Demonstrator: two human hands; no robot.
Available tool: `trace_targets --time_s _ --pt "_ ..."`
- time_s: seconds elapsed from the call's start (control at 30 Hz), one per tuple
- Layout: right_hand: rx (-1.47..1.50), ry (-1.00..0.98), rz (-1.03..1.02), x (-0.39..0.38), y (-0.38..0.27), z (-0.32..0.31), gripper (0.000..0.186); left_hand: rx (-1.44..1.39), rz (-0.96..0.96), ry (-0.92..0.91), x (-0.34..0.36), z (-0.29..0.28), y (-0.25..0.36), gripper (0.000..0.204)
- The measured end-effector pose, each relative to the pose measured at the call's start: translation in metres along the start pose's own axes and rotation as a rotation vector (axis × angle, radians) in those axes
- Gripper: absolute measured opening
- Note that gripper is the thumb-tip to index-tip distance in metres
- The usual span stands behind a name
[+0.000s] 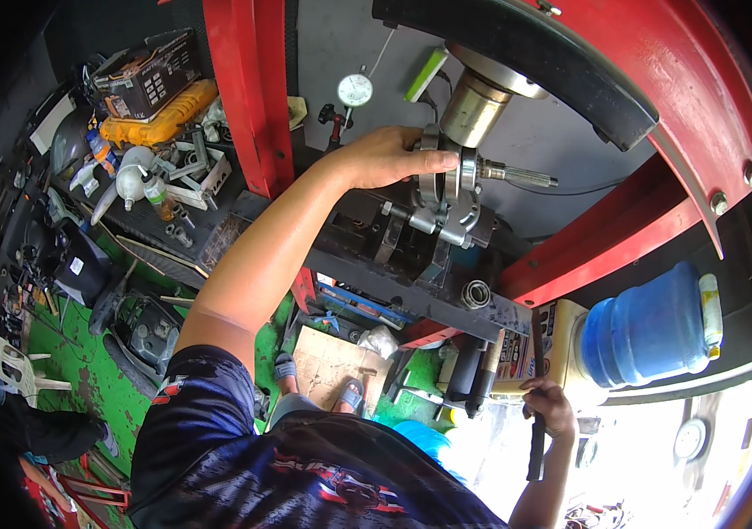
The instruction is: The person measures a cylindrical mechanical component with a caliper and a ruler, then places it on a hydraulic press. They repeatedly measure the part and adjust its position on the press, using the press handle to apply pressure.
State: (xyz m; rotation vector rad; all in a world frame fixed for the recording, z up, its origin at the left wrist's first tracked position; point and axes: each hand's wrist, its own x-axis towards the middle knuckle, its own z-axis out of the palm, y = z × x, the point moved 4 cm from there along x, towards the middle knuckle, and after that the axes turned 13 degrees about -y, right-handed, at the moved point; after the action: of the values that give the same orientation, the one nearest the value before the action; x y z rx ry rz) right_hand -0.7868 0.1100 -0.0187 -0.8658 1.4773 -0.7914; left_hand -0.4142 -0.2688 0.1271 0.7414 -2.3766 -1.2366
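Observation:
My left hand [385, 159] reaches up to a crankshaft [467, 176] standing on the press bed, its thumb and fingers closed over the upper edge of the round webs. A splined shaft end juts out to the right. Just above the webs is the thick steel press ram [475, 110]; I cannot tell whether the two touch. Down at the lower right, my right hand [550, 407] is wrapped round a long dark metal bar [536, 450], which runs upward beside the press bed [446, 309].
Red press posts [248, 88] frame the work. A dial gauge [355, 90] stands behind my left hand. A bearing [476, 294] sits on the bed's front. Right: a blue water jug [645, 326]. Left: a cluttered bench with a yellow case [160, 115]. Another person [50, 436] is at lower left.

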Motion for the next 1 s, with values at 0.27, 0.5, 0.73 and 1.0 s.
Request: trace_targets --time_s 0.27,0.5,0.73,1.0 --pt "-0.479 0.073 0.028 0.023 0.076 0.025 0.014 -0.008 -0.001 0.010 -0.003 0.000 0.002 0.092" --pt "-0.612 0.133 -0.141 0.047 0.149 0.025 0.011 -0.035 0.072 0.044 0.002 0.004 -0.001 0.076" --pt "-0.496 0.012 0.010 0.040 0.119 0.033 0.012 -0.024 0.052 0.035 -0.001 0.004 -0.001 0.076" --pt "0.591 -0.112 -0.505 0.012 -0.040 0.011 0.028 0.027 0.053 0.049 0.003 0.003 -0.006 0.075"
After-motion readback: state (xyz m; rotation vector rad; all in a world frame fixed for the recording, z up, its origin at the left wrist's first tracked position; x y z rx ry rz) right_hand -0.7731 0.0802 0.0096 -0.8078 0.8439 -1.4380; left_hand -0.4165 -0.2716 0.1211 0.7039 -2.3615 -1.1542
